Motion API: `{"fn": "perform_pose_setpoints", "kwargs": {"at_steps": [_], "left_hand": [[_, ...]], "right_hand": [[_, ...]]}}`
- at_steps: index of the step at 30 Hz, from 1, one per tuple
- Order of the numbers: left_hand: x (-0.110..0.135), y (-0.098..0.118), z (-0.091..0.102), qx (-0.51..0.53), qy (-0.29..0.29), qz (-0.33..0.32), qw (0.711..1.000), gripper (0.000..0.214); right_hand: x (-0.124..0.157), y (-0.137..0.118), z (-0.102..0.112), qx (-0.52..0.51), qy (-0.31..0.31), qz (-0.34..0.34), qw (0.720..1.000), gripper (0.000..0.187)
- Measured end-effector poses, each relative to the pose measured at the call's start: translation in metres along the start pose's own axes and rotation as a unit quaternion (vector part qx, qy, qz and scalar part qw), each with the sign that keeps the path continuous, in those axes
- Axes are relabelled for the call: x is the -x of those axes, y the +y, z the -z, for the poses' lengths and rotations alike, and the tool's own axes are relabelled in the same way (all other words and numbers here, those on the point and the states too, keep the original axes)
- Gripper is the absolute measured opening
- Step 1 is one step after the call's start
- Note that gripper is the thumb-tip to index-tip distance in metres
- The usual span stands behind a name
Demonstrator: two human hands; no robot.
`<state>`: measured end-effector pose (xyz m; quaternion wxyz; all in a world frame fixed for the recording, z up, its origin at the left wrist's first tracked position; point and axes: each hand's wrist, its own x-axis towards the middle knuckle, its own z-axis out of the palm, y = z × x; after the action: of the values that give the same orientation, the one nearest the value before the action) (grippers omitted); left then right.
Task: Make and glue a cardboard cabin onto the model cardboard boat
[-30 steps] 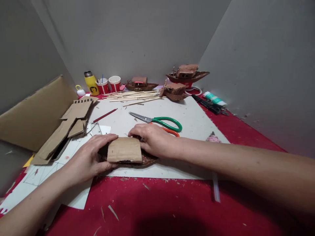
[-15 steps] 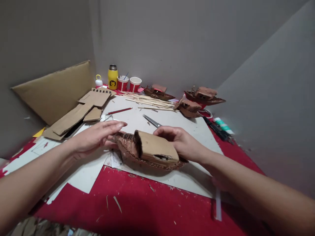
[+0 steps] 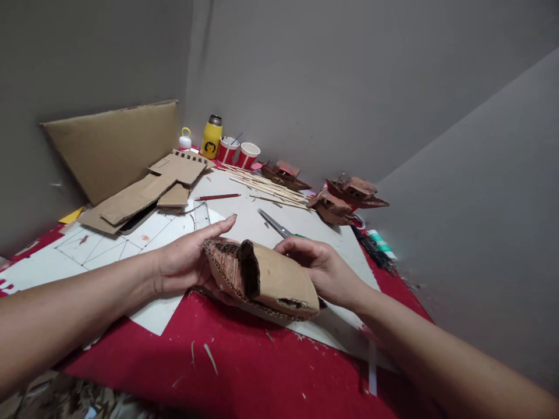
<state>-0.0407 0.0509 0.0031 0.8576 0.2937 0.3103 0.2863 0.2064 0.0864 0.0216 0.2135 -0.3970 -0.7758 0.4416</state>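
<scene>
A brown cardboard model boat (image 3: 262, 279) with a curved cardboard roof is lifted a little above the red table. My left hand (image 3: 192, 259) cups its left end from below, thumb stretched over the bow. My right hand (image 3: 323, 267) grips its far right side, fingers curled over the roof's edge. Part of the hull under the roof is hidden.
Scissors (image 3: 275, 223) with a green handle lie just behind the boat on a white sheet (image 3: 244, 215). Cardboard pieces (image 3: 144, 192), a red pencil (image 3: 217, 197), wooden sticks (image 3: 266, 185), a yellow bottle (image 3: 211, 137), two red cups (image 3: 238, 152) and finished model boats (image 3: 349, 198) stand farther back. Grey walls close in behind and right.
Both hands have raised the boat off the white sheet and turned its left end toward me. The left hand has gone from the roof to under the bow. The view has swung left.
</scene>
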Motion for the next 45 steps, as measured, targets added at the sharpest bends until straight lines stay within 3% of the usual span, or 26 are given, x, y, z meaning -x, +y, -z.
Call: {"fn": "perform_pose_setpoints", "kwargs": {"at_steps": [9, 14, 19, 22, 26, 30, 36, 41, 45], "left_hand": [[-0.006, -0.008, 0.001, -0.001, 0.044, -0.014, 0.999, 0.025], [-0.006, -0.006, 0.000, -0.036, 0.006, -0.025, 0.999, 0.020], [-0.005, -0.005, -0.001, -0.060, -0.005, -0.009, 0.998, 0.027], [-0.003, -0.002, 0.003, -0.147, 0.002, -0.004, 0.989, 0.021], [0.005, 0.010, 0.006, -0.356, -0.002, -0.023, 0.934, 0.023], [0.014, 0.020, -0.004, -0.492, 0.013, -0.035, 0.870, 0.021], [0.014, 0.014, -0.021, -0.596, 0.069, -0.046, 0.798, 0.029], [0.005, 0.013, -0.031, -0.676, 0.073, -0.074, 0.730, 0.028], [-0.006, 0.013, -0.038, -0.694, 0.076, -0.064, 0.713, 0.023]], "right_hand": [[0.001, 0.014, -0.008, -0.028, -0.025, -0.015, 0.999, 0.025], [-0.002, 0.012, -0.002, -0.022, -0.022, -0.001, 1.000, 0.025], [-0.006, -0.001, 0.007, 0.055, -0.119, -0.012, 0.991, 0.018], [-0.007, -0.006, 0.008, 0.114, -0.149, 0.002, 0.982, 0.020], [-0.005, -0.008, 0.004, 0.171, -0.152, 0.088, 0.969, 0.019], [-0.005, -0.007, 0.000, 0.210, -0.143, 0.173, 0.951, 0.020], [-0.007, -0.007, -0.003, 0.200, -0.133, 0.163, 0.957, 0.016], [-0.005, -0.006, -0.002, 0.194, -0.151, 0.171, 0.954, 0.018], [-0.003, -0.001, -0.002, 0.218, -0.144, 0.172, 0.950, 0.017]]}}
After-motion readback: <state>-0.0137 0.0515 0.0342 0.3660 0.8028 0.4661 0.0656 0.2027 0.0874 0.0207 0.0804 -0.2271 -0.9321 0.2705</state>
